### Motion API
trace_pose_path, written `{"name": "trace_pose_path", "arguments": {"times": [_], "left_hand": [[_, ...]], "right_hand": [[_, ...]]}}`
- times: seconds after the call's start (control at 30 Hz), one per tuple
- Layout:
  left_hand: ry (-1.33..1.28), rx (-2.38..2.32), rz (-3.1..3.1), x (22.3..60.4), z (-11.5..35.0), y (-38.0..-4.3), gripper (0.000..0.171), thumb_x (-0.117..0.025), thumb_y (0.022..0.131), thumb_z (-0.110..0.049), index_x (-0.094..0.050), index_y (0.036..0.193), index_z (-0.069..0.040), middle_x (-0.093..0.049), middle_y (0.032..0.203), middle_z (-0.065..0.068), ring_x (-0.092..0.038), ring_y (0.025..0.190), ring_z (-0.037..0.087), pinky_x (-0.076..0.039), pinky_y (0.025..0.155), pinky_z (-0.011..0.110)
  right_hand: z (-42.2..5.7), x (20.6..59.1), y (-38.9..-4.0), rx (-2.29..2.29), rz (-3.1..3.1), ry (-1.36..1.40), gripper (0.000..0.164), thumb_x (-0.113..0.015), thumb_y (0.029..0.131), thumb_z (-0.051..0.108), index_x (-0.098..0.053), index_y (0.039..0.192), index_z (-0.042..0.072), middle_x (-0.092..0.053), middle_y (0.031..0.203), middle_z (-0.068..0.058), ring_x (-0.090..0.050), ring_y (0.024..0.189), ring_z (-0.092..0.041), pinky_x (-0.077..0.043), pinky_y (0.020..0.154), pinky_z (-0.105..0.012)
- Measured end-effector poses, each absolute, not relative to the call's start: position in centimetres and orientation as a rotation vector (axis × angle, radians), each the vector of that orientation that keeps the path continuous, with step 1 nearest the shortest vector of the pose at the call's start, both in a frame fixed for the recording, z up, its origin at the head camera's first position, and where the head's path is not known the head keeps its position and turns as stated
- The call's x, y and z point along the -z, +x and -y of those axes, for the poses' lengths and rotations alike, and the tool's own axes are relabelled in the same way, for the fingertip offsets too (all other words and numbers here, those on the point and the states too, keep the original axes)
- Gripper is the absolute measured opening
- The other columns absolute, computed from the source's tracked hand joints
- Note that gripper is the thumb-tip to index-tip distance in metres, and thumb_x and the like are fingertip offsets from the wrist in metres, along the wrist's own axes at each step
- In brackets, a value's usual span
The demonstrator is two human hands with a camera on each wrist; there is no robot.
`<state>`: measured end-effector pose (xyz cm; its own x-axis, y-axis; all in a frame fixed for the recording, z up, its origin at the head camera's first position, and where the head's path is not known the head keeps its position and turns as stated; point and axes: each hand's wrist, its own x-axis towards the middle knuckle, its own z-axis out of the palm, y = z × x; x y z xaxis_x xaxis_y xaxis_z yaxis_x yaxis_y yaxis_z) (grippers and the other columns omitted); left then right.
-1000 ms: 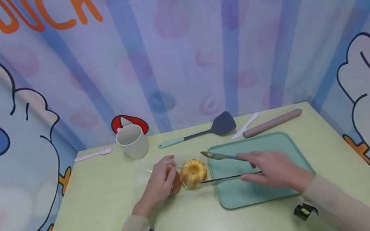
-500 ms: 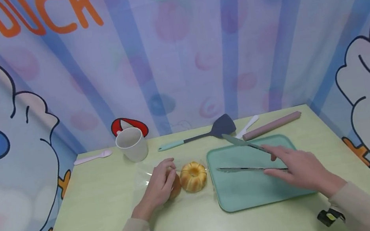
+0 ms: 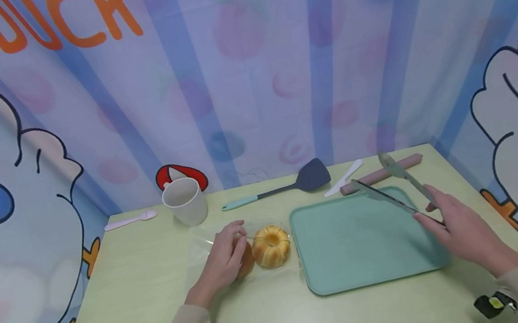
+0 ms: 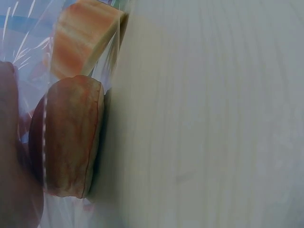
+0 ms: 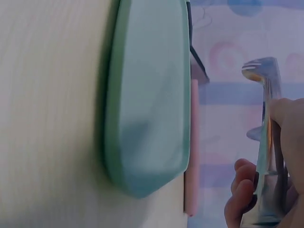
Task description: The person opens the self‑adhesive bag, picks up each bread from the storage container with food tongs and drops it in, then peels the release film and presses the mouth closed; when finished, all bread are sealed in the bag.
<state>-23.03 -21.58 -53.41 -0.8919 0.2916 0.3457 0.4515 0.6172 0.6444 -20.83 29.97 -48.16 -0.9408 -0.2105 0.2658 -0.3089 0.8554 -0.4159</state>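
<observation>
My left hand (image 3: 223,259) is bent over a round brown bun (image 3: 246,261), its fingers curled at a clear plastic bag (image 3: 201,245). The film spreads around the bun (image 4: 71,137) in the left wrist view; the exact grip is partly hidden. Close on the bun's right lies a golden ring-shaped bread (image 3: 271,246), seen in part as ridged bread (image 4: 83,38) in the left wrist view. Above the right end of the green tray (image 3: 352,248), my right hand (image 3: 465,231) holds metal tongs (image 3: 403,184), their two arms spread with nothing between the tips.
Along the back of the table stand a white mug (image 3: 186,201) and lie a pink spoon (image 3: 132,220), a spatula (image 3: 311,175), a white plastic knife (image 3: 344,178) and a pink rolling pin (image 3: 381,174). A printed curtain (image 3: 250,101) hangs behind them.
My right hand has drawn the tongs away from the ring-shaped bread, rightward across the tray, and their tips now point up toward the back. The left hand and both breads have stayed put.
</observation>
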Motion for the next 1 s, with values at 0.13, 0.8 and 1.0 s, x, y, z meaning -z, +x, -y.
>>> {"name": "trace_pose_path", "arguments": {"times": [0.13,0.8,1.0], "left_hand": [[-0.604,1.112,2.622,53.5,21.8,-22.7,0.012,-0.05,0.11,-0.018,-0.056,0.117,-0.01,-0.057,0.149,0.018,-0.048,0.143,0.043,-0.022,0.117,0.078],[-0.562,1.15,2.667,52.9,21.2,-22.8,0.017,-0.049,0.11,-0.019,-0.056,0.122,-0.009,-0.053,0.154,0.016,-0.044,0.147,0.041,-0.019,0.121,0.075],[-0.557,1.143,2.682,52.9,21.4,-22.8,0.018,-0.048,0.11,-0.019,-0.055,0.123,-0.008,-0.053,0.154,0.016,-0.044,0.147,0.04,-0.02,0.122,0.072]], "right_hand": [[-31.0,49.2,-21.0,-0.704,2.825,0.347,0.073,-0.061,0.108,0.032,-0.028,0.158,-0.01,-0.064,0.113,-0.032,-0.064,0.076,-0.027,-0.049,0.059,-0.038],[-34.2,52.1,-21.3,-0.716,2.842,0.083,0.067,-0.057,0.109,0.025,-0.028,0.15,-0.019,-0.061,0.089,-0.031,-0.057,0.067,-0.033,-0.045,0.049,-0.041],[-34.1,53.1,-21.0,-0.689,2.82,0.001,0.064,-0.055,0.109,0.024,-0.029,0.146,-0.021,-0.053,0.088,-0.036,-0.054,0.081,-0.056,-0.042,0.073,-0.068]]}}
